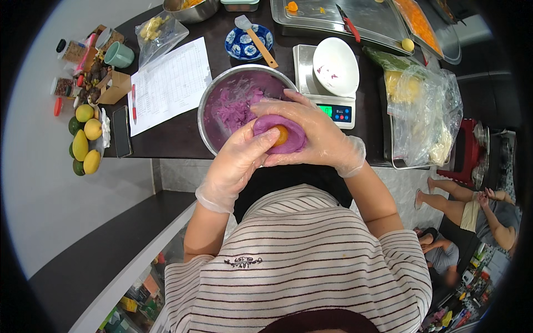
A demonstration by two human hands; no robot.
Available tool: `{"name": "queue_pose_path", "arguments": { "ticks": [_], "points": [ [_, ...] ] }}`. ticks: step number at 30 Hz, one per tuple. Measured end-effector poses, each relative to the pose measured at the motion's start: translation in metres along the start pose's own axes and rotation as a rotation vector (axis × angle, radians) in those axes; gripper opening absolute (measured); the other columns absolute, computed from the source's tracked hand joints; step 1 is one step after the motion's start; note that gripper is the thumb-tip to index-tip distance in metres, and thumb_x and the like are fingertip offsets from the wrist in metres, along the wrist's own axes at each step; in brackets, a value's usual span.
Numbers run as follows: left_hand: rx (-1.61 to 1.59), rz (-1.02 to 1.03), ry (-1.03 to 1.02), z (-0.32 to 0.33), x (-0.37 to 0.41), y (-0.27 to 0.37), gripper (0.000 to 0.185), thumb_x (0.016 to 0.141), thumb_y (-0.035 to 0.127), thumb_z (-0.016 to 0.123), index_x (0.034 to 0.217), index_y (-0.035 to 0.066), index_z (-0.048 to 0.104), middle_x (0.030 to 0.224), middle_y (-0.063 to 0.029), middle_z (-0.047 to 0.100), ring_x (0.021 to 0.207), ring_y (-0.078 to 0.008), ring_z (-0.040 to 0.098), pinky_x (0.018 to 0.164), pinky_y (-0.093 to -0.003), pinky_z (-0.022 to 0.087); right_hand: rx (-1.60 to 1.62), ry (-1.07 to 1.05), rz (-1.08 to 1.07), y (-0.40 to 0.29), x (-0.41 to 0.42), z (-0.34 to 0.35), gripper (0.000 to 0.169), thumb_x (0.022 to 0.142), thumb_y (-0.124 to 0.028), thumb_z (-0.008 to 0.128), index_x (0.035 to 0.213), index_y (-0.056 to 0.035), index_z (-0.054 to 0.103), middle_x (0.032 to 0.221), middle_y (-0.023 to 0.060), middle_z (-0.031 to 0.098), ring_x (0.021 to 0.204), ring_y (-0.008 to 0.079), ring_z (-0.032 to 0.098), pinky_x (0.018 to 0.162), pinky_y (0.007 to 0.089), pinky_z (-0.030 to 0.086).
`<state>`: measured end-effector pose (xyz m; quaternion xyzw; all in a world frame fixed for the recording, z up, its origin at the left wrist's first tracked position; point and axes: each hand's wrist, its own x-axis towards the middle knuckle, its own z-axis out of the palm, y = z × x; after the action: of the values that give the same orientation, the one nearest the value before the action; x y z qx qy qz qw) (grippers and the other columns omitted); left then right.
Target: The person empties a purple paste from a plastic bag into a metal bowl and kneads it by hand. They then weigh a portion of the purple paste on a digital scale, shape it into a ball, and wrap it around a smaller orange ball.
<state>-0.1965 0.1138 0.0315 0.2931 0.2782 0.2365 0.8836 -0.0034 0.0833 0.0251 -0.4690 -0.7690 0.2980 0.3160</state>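
Observation:
Both my hands wear clear plastic gloves and meet over the near rim of a steel mixing bowl [205, 125]. My right hand [318, 131] cups a flattened piece of purple dough [296, 139], its edges curling up. Set in its hollow is an orange-yellow ball [282, 135], perhaps an egg yolk. With its thumb, my left hand [245, 160] presses at the ball and the dough's left edge; its fingers are partly hidden below. More purple mash [237, 106] lies in the bowl. Behind my right hand stands a digital kitchen scale [306, 75] bearing a white bowl [336, 64] with purple smears.
A blue patterned bowl [233, 39] carries a spatula [260, 43]. Left are a printed sheet [175, 83], a pen [134, 104], a phone [122, 131] and fruit [91, 129]. A red-handled knife [352, 29] lies on a metal tray [308, 18]. Plastic bags [429, 112] fill the right. Two people sit beyond.

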Motion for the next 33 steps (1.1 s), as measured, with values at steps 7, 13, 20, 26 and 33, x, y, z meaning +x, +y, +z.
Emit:
{"name": "queue_pose_path", "arguments": {
  "ticks": [7,13,20,26,33],
  "points": [
    [0.044,0.005,0.039,0.004,0.000,-0.003,0.042,0.101,0.021,0.058,0.135,-0.002,0.047,0.124,-0.0098,0.059,0.113,-0.0154,0.060,0.093,-0.0294,0.053,-0.064,-0.001,-0.015,-0.005,0.000,-0.003,0.081,0.070,-0.045,0.085,0.136,-0.0121,0.052,0.140,0.0061,0.056,0.133,0.0261,0.050,0.118,0.0530,0.020],
    [-0.013,0.003,0.015,0.001,0.001,-0.003,0.040,0.101,0.020,0.056,0.136,0.001,0.046,0.126,-0.0102,0.058,0.118,-0.0180,0.057,0.100,-0.0327,0.050,0.006,0.066,-0.065,0.000,0.005,-0.001,0.087,0.070,-0.043,0.086,0.140,-0.0077,0.047,0.140,0.0101,0.056,0.134,0.0293,0.048,0.118,0.0538,0.021],
    [-0.264,0.055,0.093,0.011,0.008,-0.017,0.046,0.102,0.020,0.053,0.143,0.003,0.037,0.131,-0.0109,0.053,0.122,-0.0199,0.054,0.105,-0.0379,0.046,-0.031,0.282,-0.177,0.006,0.004,0.017,0.066,0.076,-0.032,0.080,0.131,-0.0042,0.057,0.131,0.0119,0.062,0.122,0.0302,0.059,0.114,0.0504,0.032],
    [-0.171,0.097,0.245,0.025,0.010,-0.018,0.052,0.105,0.033,0.046,0.144,0.001,0.034,0.138,-0.0122,0.049,0.124,-0.0219,0.053,0.108,-0.0391,0.042,-0.087,0.305,-0.179,0.005,0.014,0.005,0.064,0.076,-0.031,0.080,0.129,-0.0026,0.058,0.134,0.0151,0.059,0.127,0.0289,0.056,0.111,0.0485,0.037],
    [-0.540,0.053,-0.126,0.000,0.011,0.000,0.060,0.106,0.048,0.031,0.139,-0.001,0.042,0.135,-0.0172,0.053,0.126,-0.0283,0.053,0.108,-0.0441,0.043,0.168,0.251,0.033,-0.014,0.004,0.005,0.082,0.067,-0.032,0.089,0.134,-0.0026,0.051,0.133,0.0138,0.058,0.122,0.0298,0.058,0.111,0.0449,0.037]
  ]
}}
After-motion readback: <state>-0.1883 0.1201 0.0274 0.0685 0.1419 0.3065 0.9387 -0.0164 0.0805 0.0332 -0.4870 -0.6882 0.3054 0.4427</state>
